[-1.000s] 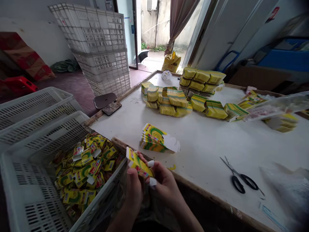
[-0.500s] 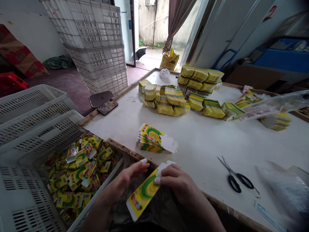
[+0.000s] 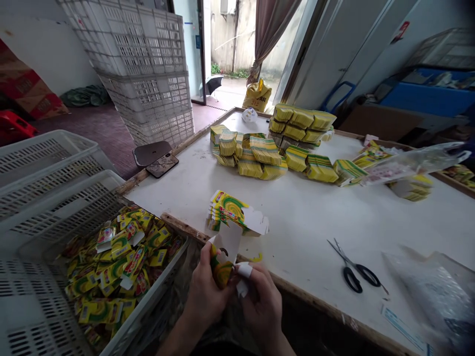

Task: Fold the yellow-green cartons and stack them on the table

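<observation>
Over the near table edge, both hands hold one yellow-and-green printed carton (image 3: 221,273) with a white flap standing up. My left hand (image 3: 208,287) is closed around the carton's body from the left. The fingers of my right hand (image 3: 261,296), with white coverings on their tips, pinch the carton's right end; that end is partly hidden by them. Just beyond, a small stack of flat cartons (image 3: 232,207) lies on the white table (image 3: 297,212). Left of my hands, a white plastic crate (image 3: 156,301) holds many small yellow cartons (image 3: 118,267).
Black-handled scissors (image 3: 352,272) and a clear plastic bag (image 3: 434,291) lie to the right. Bundles of flat yellow cartons (image 3: 263,151) stand across the table's far part. A phone (image 3: 162,164) rests at the left edge. Tall stacked crates (image 3: 148,74) rise behind.
My left hand, open and apart before, has closed on the carton. The carton has turned from lying flat and slanted to standing up with its flap raised. A small yellow scrap now shows on the table.
</observation>
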### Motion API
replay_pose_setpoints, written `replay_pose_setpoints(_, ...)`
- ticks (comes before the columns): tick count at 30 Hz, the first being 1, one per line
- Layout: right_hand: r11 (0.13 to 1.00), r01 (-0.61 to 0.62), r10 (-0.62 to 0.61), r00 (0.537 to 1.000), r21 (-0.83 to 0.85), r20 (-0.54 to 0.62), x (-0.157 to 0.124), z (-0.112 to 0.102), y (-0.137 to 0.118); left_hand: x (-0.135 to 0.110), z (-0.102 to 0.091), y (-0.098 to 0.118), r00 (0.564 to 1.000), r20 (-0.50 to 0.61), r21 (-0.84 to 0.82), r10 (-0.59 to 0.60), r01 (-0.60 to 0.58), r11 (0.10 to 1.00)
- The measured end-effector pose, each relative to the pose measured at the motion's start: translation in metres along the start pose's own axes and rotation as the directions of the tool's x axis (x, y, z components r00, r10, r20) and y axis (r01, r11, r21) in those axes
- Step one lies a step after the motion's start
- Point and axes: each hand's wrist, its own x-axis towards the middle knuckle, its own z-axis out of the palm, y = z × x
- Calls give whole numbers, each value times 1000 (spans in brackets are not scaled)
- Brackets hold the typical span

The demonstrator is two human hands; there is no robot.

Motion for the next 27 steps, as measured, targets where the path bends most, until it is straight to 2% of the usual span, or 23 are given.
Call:
replay_pose_setpoints(2,979,-128,124,992,161,33,0,-2,-1,0,-1,-4,995,-33,84,89,-86,993)
replay_pose_setpoints(4,928,-268,260,963,260,68,7,-9,-2,1,-2,-8,974,-5,192,226,-221,956)
replay_pose_setpoints(8,887,-428,396,899,173,189,33,-27,0,4,-3,-14,864,91,391,495,-488,780)
replay_pose_setpoints(10,821,-522,463,845,230,267,41,-28,2,6,-4,-16,805,100,432,585,-564,703)
replay_pose_setpoints(12,632,-665,551,746,398,373,42,-23,4,8,-4,-16,774,95,423,627,-601,678)
replay_pose_setpoints(15,256,-787,624,578,562,525,35,-12,7,8,-5,-14,770,96,377,631,-615,693)
replay_pose_setpoints(16,182,-794,635,545,580,547,31,-9,8,8,-5,-14,772,104,364,627,-616,699)
replay_pose_setpoints(17,146,-796,640,529,587,558,27,-7,9,8,-5,-13,775,115,352,621,-617,704)
replay_pose_setpoints(19,158,-793,632,539,588,557,21,-4,11,8,-5,-13,792,139,336,594,-602,724)
replay_pose_setpoints(23,303,-728,571,656,615,494,13,-4,16,9,-2,-13,848,164,344,503,-527,777)
replay_pose_setpoints(27,451,-678,600,712,581,366,15,-5,20,10,2,-14,825,187,333,533,-564,756)
